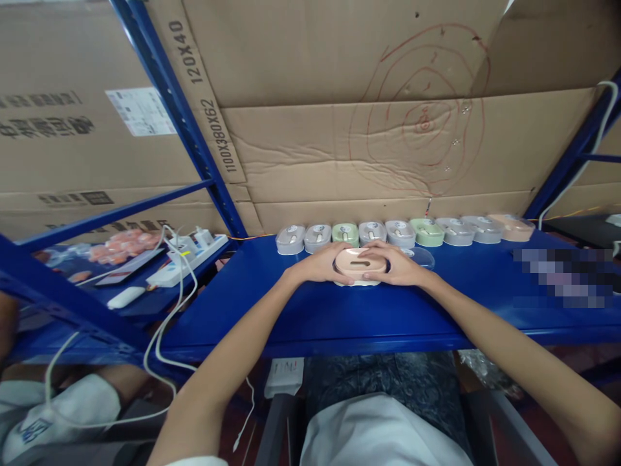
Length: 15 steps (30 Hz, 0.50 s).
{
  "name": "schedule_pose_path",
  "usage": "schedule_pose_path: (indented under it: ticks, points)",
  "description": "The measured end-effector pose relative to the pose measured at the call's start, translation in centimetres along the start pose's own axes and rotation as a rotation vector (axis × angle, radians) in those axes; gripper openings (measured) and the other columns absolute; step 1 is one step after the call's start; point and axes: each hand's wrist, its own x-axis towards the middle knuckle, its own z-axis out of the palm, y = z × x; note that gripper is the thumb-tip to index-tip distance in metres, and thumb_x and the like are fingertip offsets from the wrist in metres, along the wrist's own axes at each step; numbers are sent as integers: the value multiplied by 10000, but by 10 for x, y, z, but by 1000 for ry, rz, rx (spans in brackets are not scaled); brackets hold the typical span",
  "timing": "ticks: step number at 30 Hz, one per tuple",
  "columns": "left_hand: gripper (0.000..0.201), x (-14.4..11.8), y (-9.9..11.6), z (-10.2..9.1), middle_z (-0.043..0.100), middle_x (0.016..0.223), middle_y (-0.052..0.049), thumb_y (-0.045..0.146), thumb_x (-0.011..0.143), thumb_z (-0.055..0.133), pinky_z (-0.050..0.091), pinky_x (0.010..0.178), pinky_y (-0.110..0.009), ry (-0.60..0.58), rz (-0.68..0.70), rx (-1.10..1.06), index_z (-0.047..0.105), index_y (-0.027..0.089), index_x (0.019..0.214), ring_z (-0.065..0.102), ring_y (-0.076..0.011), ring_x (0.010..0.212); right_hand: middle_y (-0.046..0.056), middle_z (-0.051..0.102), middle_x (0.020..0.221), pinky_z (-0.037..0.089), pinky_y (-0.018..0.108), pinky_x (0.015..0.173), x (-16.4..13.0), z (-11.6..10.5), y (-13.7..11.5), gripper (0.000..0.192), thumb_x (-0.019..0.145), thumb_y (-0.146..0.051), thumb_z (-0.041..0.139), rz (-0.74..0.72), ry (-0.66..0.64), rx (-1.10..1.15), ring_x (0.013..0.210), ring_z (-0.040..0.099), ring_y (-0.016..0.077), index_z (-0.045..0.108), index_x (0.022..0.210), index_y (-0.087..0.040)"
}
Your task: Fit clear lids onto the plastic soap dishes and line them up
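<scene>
Both my hands clasp a peach-coloured oval plastic box point(359, 266) with a dark slot in its middle, low over the blue table. My left hand point(324, 264) wraps its left end, thumb along the near side. Around the opposite end curl the fingers of my right hand point(398, 265). A pale rim shows beneath the box. Partly hidden behind my right hand, a clear lid point(423, 258) lies on the table. Just beyond stands a row of similar boxes with transparent lids, among them a grey one point(290, 240), a green one point(427, 232) and a peach one point(510, 228).
The blue metal table point(218, 310) backs onto a cardboard wall point(310, 155). To the left are a blue upright post point(184, 116), a white power strip point(196, 262) and hanging white cables point(158, 343). Another person's sleeve point(87, 408) shows at lower left. A blurred patch covers something at right.
</scene>
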Motion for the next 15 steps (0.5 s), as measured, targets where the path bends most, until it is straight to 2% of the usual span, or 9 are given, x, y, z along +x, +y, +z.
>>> schedule_pose_path:
  ticks: [6,15]
  points:
    - [871,-1,1,0,674,1393,-150,581,673,962,511,1086,-550,-24,-7,-17,631,230,1397,642,-409,1290,147,656,1389,540,572,1148,0,0,-4,493,938,-536,804,-1,-37,-15,1306,677,347,750,1341,-259]
    - [909,-1,-5,1,639,1432,-165,596,683,942,486,1123,-597,-46,-21,5,594,219,1434,611,-431,1331,168,645,1397,553,570,1128,1,1,-5,510,942,-523,785,-16,-49,-47,1296,683,349,741,1351,-222]
